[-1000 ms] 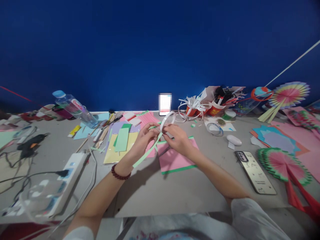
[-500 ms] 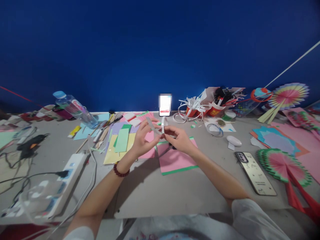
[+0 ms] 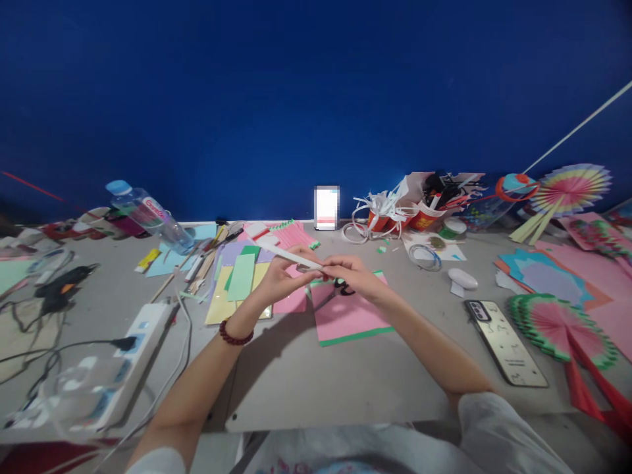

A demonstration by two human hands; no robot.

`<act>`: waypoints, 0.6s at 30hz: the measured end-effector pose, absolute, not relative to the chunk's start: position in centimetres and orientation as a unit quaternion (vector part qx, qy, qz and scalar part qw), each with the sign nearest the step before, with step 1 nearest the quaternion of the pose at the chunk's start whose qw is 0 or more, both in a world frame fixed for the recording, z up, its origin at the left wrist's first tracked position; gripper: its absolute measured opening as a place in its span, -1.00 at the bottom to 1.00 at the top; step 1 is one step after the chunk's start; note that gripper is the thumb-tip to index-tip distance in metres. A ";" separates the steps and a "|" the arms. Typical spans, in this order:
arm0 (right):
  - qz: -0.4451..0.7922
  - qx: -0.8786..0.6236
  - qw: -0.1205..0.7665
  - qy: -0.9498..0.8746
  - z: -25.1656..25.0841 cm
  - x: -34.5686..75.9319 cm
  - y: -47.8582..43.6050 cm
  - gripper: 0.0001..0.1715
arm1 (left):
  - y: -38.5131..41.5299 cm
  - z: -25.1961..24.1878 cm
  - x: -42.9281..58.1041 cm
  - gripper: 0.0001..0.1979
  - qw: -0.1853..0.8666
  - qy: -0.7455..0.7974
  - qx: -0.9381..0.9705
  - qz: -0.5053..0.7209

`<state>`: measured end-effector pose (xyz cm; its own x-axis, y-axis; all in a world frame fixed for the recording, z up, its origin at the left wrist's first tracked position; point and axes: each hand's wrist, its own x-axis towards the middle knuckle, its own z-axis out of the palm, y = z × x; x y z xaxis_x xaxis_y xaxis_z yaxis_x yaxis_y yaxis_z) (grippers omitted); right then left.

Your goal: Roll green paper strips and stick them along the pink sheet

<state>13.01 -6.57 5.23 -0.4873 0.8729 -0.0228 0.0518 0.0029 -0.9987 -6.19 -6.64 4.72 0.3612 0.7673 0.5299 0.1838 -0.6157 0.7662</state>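
Two pinch grips: left hand [image 3: 277,280], right hand [image 3: 353,276] clamp white strip [image 3: 287,255].

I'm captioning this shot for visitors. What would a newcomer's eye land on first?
The deep blue wall fills the upper half. At the centre of the desk, the left hand and right hand pinch a pale strip above a pink sheet. Bright pleated paper fans crowd the right side.
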 end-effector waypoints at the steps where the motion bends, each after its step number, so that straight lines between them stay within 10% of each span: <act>1: 0.602 -0.373 0.342 -0.618 5.3 13.1 -6.5 -0.79 | -6.6 4.7 -6.2 -0.86 0.322 0.305 0.764 0.468; 18: 0.467 -0.315 0.375 -0.736 5.9 14.6 -5.8 -0.79 | -7.8 5.1 -5.5 -0.82 0.358 0.317 0.744 0.466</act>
